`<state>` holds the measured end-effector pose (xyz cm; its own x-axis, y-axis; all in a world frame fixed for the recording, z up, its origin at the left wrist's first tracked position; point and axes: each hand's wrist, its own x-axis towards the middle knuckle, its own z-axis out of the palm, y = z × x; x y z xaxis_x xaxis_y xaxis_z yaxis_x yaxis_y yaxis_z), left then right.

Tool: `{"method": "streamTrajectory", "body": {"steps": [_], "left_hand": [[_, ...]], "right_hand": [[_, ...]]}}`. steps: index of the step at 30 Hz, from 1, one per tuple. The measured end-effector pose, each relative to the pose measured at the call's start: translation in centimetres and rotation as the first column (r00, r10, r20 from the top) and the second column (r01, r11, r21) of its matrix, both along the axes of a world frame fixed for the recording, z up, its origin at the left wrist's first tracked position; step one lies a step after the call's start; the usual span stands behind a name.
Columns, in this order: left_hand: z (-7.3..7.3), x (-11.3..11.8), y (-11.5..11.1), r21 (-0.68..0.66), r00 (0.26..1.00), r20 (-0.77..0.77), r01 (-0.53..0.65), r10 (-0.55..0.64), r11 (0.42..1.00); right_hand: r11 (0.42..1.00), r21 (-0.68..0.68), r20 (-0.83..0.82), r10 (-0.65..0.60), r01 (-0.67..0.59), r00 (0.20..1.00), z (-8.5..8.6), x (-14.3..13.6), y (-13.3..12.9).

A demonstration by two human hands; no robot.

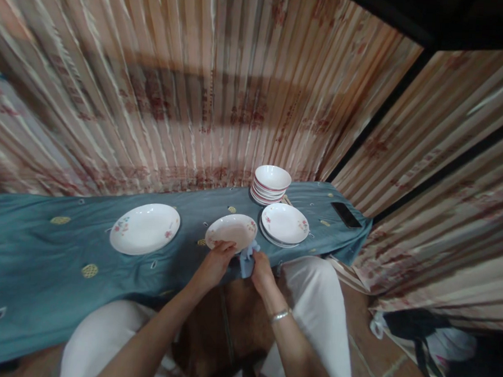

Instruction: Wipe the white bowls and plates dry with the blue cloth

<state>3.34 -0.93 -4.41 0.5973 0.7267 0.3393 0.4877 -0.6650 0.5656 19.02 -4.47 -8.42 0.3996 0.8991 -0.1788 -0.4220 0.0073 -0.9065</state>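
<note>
A white plate with small flowers on its rim (231,231) is tilted up at the front edge of the cloth-covered table. My left hand (219,260) grips its near edge, fingers over the rim. In my right hand (263,270) is a light blue cloth (248,260), bunched against the plate's lower right side. Just right of it lies a short stack of flowered plates (285,224). Off to the left, a larger flowered plate (145,229) lies by itself.
Stacked white bowls (272,184) stand behind the plates, near the curtain (222,97). A black phone (345,215) lies at the right end of the green tablecloth (40,273). Dark bags (421,327) are on the right, below table height.
</note>
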Motion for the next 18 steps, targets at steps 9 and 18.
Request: {"method": "streamTrajectory", "body": {"steps": [9,18], "left_hand": [[-1.9,-1.6,0.4,-0.020,0.997,-0.080,-0.007,0.005,1.000],[-2.4,-3.1,1.1,-0.158,0.982,0.116,-0.133,0.152,0.979]], "right_hand": [[0.990,-0.022,0.370,-0.120,0.138,0.921,1.0,2.4,-1.3],[0.992,0.126,0.792,-0.086,-0.023,0.604,4.1,2.2,3.0]]}}
